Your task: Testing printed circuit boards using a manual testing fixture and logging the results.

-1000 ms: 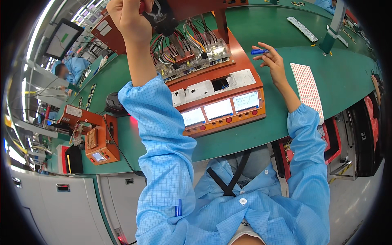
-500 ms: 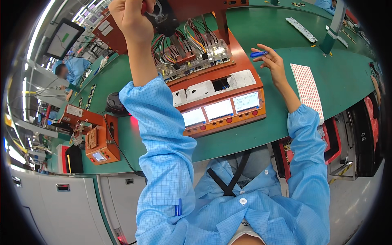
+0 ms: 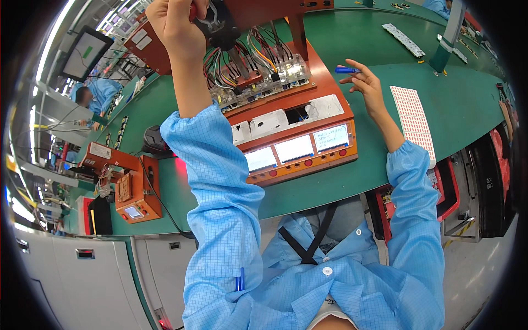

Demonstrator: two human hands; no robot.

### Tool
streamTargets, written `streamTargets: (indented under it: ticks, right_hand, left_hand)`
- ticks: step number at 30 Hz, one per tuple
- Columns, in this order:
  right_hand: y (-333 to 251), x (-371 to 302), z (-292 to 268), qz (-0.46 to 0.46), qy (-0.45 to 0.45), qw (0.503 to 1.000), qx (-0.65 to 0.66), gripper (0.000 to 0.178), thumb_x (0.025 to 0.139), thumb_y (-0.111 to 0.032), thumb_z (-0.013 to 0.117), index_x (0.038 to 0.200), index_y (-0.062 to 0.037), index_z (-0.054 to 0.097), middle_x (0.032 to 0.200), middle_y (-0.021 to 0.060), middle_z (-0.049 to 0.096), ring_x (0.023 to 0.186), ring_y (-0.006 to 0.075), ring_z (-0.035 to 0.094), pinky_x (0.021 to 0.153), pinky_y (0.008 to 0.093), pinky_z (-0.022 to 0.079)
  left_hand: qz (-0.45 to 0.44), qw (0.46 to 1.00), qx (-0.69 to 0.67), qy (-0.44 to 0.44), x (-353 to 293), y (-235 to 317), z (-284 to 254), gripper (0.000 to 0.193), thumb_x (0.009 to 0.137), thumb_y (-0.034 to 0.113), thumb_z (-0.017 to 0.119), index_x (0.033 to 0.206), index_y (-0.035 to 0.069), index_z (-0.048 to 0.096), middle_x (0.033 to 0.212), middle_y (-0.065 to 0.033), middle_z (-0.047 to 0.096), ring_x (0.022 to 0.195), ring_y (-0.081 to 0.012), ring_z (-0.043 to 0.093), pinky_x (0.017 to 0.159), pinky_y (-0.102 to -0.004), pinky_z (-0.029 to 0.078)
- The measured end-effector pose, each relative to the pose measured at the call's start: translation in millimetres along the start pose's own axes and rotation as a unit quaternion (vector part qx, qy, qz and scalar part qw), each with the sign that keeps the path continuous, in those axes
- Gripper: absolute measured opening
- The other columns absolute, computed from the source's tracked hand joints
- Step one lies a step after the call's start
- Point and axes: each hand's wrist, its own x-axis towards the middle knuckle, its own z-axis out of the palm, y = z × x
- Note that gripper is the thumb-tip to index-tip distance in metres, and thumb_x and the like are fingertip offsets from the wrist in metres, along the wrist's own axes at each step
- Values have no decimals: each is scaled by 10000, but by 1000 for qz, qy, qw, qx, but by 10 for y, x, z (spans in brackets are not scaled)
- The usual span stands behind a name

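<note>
My left hand [image 3: 179,27] is closed round the red-tipped lever of a black toggle clamp [image 3: 224,34] at the top of an orange test fixture [image 3: 324,74]. Under the clamp, a clear plate [image 3: 264,88] with many coloured wires sits over what looks like a circuit board. Three small lit screens [image 3: 294,149] line the fixture's front, with red buttons below. To the right of the fixture, my right hand [image 3: 367,85] is raised above the table with a blue pen [image 3: 346,70] held between its fingers. The tip of the lever is mostly hidden by my left hand.
A sheet of red-and-white labels [image 3: 412,118] lies right of my forearm on the green table [image 3: 352,184]. A smaller orange fixture [image 3: 137,192] stands at the left. Farther back lies a white strip-shaped board [image 3: 403,40], near a grey post [image 3: 446,47]. Another person [image 3: 102,91] sits far left.
Both hands keep nearly the same place and grip. The blue pen has tilted slightly in my right hand. Writing on the right-hand screen has changed.
</note>
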Motion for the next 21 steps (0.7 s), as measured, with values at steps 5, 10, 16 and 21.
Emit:
streamTargets:
  ticks: [5,10,16,21]
  right_hand:
    - [1,-3,2,-3,-15,1000,-8,425,851,-15,445,1271,-50,501,1203,112,607,924,90,610,661,180,448]
    - [4,14,-36,-9,-25,999,-30,407,856,-24,446,1257,-52,514,1192,99,616,925,71,602,659,176,445]
    - [-16,7,-13,-9,-16,1000,2,406,858,-30,449,1259,-52,512,1197,103,613,923,88,609,660,177,447]
    - [-13,-11,20,-5,-8,1000,14,392,858,-36,453,1244,-46,519,1202,111,608,925,132,621,656,183,453]
  left_hand:
    - [-7,1000,23,4,-18,-22,40,356,870,188,421,546,47,378,536,-14,344,504,-96,303,487,-263,219]
    - [-12,1000,11,2,-10,10,17,348,868,178,420,549,46,380,536,-13,346,506,-97,304,488,-262,223]
    - [4,1000,-2,-5,-1,-17,-19,350,871,174,417,547,49,375,539,-14,347,505,-97,304,486,-261,225]
    - [4,1000,2,-7,3,-10,-12,354,874,173,415,545,49,373,539,-14,348,502,-96,302,486,-259,223]
